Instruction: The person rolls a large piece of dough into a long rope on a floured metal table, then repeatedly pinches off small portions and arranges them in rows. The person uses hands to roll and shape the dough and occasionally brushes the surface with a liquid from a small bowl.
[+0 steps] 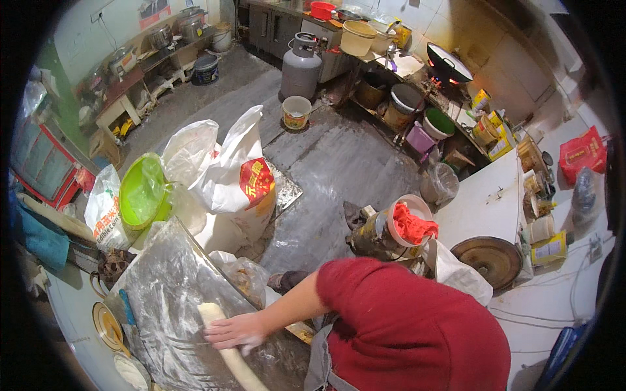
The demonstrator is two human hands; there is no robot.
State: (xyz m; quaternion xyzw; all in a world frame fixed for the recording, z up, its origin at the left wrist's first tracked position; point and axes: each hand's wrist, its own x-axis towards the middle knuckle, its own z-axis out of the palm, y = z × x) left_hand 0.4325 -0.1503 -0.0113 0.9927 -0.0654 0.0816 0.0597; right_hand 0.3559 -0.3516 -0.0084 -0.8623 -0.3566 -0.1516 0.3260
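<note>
My right hand (235, 333) lies palm down across a long roll of pale dough (239, 369), fingers pointing left and flour on the thumb. Below the hand the dough runs to the bottom edge of the picture; its other end shows just above my fingers. It rests on a floured, dark metal-looking worktop (166, 293). My left hand is out of view. On the worktop's left side lies a dough scraper (126, 307) with a blue handle. Beside that edge stand a round bowl (105, 325) with a utensil in it and a bowl of whitish contents (131, 374).
Beyond the worktop stand a large white sack (234, 181) and a green basin (143, 195) with a plastic bag. A gas cylinder (301, 68) and a bucket (296, 113) stand on the floor. A wok (447, 63) sits over flames at the upper right.
</note>
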